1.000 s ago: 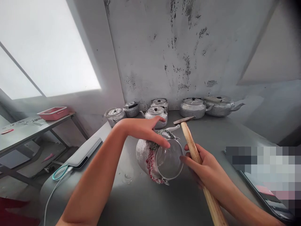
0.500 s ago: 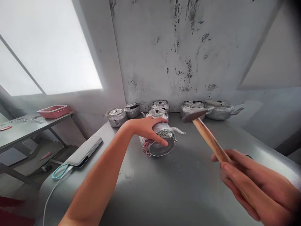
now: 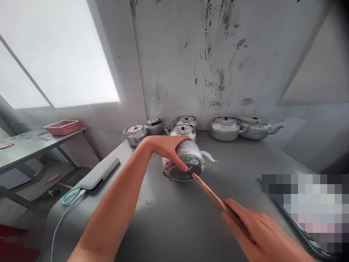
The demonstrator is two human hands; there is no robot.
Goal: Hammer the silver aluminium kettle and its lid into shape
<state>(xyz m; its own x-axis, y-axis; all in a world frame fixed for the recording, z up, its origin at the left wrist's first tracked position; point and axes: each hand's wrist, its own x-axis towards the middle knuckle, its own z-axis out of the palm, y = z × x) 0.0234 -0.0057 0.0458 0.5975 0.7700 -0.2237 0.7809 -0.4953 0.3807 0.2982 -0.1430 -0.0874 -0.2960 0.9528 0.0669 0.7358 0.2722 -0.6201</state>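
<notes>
Now that the right hand (image 3: 249, 223) has swung the hammer (image 3: 203, 185) down, its head is at the mouth (image 3: 180, 174) of the tipped kettle (image 3: 191, 150), so the two have come together (I can't tell if they touch). That hand is wrapped tight around the wooden handle (image 3: 214, 197), while the left hand (image 3: 167, 147), spread wide, holds the kettle on the gray table (image 3: 234, 163).
</notes>
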